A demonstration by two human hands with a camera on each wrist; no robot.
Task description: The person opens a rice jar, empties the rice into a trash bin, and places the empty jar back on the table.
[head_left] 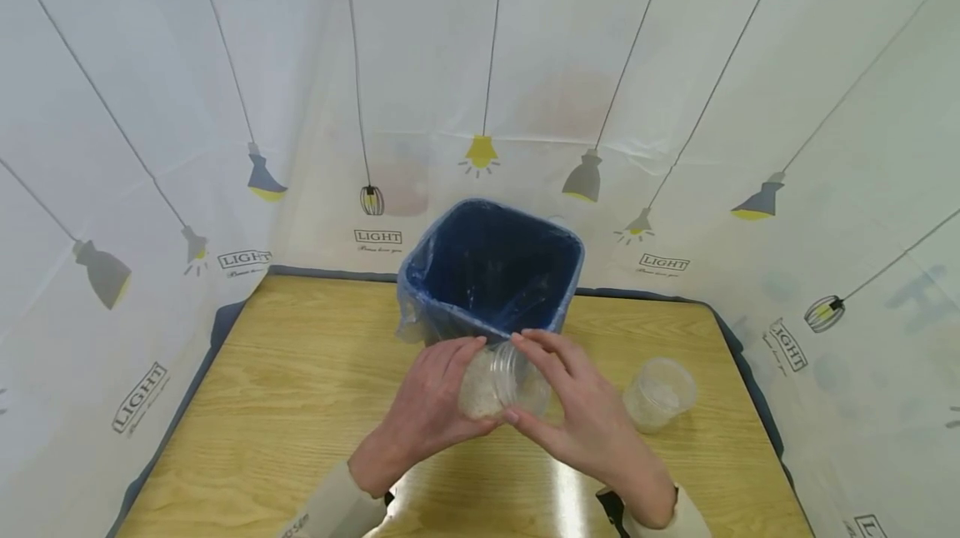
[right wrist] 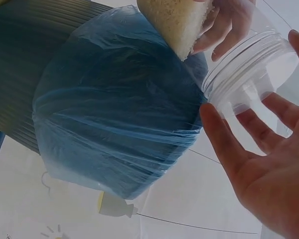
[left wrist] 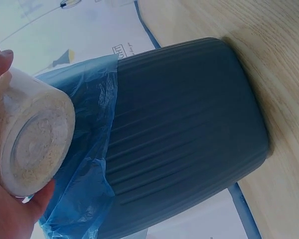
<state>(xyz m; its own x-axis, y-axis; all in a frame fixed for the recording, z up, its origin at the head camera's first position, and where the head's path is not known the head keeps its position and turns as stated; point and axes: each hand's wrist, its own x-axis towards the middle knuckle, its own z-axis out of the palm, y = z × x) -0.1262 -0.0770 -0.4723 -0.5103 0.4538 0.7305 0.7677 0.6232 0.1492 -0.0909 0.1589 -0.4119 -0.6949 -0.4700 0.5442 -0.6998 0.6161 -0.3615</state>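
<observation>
Two jars brought mouth to mouth beside the lined bin

You appear to be in the middle of a pour, tipping the jar of pale grains (left wrist: 40, 139) toward the clear jar (right wrist: 249, 64). Both are held up just on the near side of the bin (left wrist: 179, 114), by the rim where its blue liner (left wrist: 84, 149) folds over. I cannot tell whether their rims touch. The next move probably calls for keeping the mouths lined up while you tip the grain jar further; a gap there could spill grains.

Your left hand (head_left: 431, 396) is wrapped round the grain jar, which leans well over on its side. Your right hand (head_left: 592, 413) grips the clear jar between thumb and fingers. Your forearms converge from the near edge, fingers across the far side of the jars, thumbs on the near side. A third jar (head_left: 660, 395) stands on the surface (head_left: 300, 380), to the right of your right hand.
</observation>
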